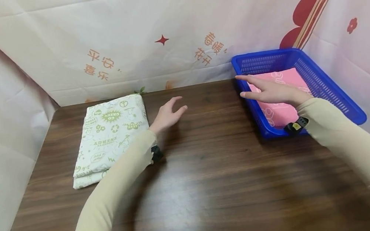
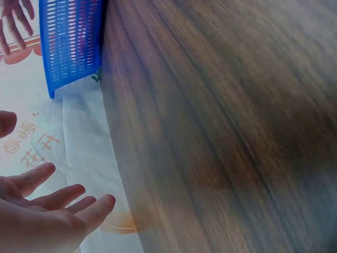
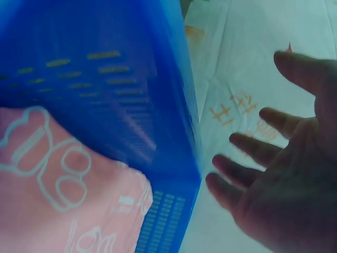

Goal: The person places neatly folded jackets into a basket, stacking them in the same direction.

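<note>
My left hand (image 1: 167, 116) with its grip wide over the bench (image 1: 202, 154), just right of a folded green-printed white cloth (image 1: 113, 124), my right hand (image 1: 271, 90) also spread wide, above the blue basket (image 1: 261, 63), a pink cloth (image 1: 280, 115) lying inside that basket.

The table (image 1: 216, 164) has a dark brown wood-grain top, with a pale patch of glare on its near part. On its left side a folded white cloth (image 1: 109, 128) with green print lies flat. Well apart, toward the far right, stands a blue slotted basket (image 1: 261, 63).
</note>
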{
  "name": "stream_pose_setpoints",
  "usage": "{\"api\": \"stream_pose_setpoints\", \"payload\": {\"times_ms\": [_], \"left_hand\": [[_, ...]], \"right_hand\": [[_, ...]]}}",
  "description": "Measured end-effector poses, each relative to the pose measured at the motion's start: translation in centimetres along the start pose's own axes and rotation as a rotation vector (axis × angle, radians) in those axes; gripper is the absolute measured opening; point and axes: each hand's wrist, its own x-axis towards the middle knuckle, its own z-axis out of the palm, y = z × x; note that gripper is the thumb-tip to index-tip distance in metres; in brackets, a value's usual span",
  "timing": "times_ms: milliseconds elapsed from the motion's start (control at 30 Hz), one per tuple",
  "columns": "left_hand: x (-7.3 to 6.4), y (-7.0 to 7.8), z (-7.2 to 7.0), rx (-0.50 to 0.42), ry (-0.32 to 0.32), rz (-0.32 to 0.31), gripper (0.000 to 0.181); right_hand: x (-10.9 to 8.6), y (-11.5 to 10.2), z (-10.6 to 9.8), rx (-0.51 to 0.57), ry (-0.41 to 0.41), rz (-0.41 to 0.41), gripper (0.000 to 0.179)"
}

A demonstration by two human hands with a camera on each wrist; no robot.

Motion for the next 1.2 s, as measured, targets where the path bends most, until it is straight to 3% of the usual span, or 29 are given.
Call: {"api": "stream_pose_setpoints", "payload": {"times_ms": [133, 500, 800, 1200], "left_hand": [[-0.6, 0.1, -0.6, -0.006, 0.004, -0.009, 0.054], [-2.3, -0.3, -2.7, 0.056, 0.018, 0.006, 0.056], [-3.3, -1.0, -4.2, 0.043, 0.005, -0.028, 0.057], [-4.6, -1.9, -5.5, 0.022, -0.011, -0.041, 0.059]], "right_hand": [[0.6, -1.0, 0.8, -0.066, 0.012, -0.016, 0.068], [2.6, -3.1, 3.0, -0.132, 0.077, -0.161, 0.059], [3.8, -3.5, 6.5, -0.280, 0.110, -0.154, 0.057], [6.1, -4.5, 10.8, -0.134, 0.048, -0.142, 0.058]]}}
